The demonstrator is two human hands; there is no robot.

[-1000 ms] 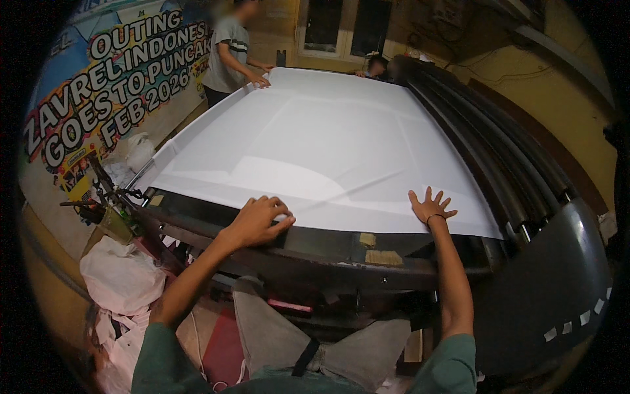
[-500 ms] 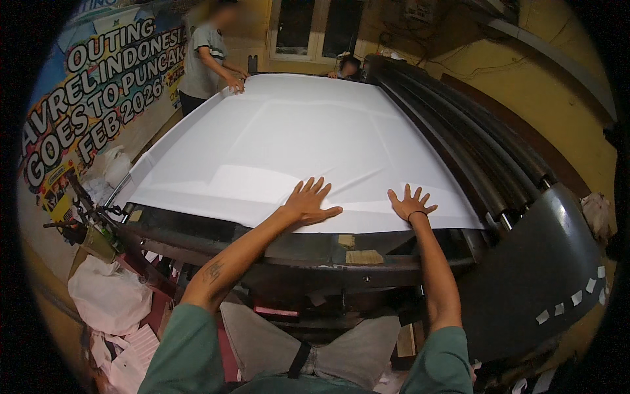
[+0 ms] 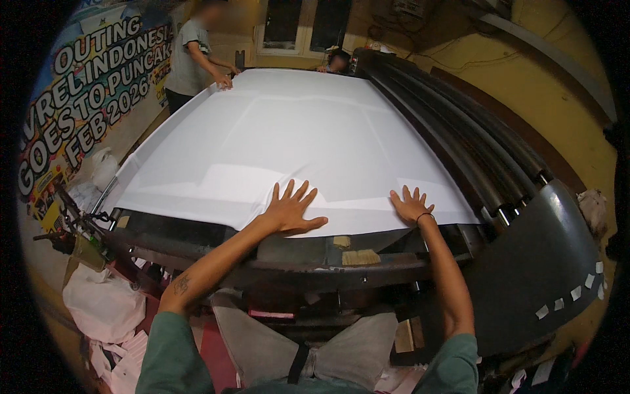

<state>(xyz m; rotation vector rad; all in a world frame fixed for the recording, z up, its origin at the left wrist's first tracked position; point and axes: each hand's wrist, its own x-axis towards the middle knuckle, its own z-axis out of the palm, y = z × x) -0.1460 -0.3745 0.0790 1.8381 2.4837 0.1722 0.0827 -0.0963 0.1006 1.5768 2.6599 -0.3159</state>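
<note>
A large white sheet of fabric (image 3: 289, 138) lies spread over the long dark table of a roller machine. My left hand (image 3: 290, 209) rests on it near the front edge, open, with fingers spread; small wrinkles gather in the cloth beside it. Farther right, my right hand (image 3: 411, 207) also lies on the cloth, open and palm down, a thin dark band round its wrist. Neither hand grips anything. The cloth's near edge hangs just over the dark front rail (image 3: 289, 249) of the table.
Black rollers (image 3: 459, 131) run along the table's right side, ending at a curved dark panel (image 3: 525, 276). A person (image 3: 190, 65) touches the sheet's far left edge; another person's head shows behind the far end. White bags (image 3: 105, 302) sit at lower left, near a printed banner (image 3: 98, 85).
My left hand has shifted left across the cloth, and wrinkles now bunch beside it. My right hand stays in nearly the same place on the sheet. The whole view has turned slightly.
</note>
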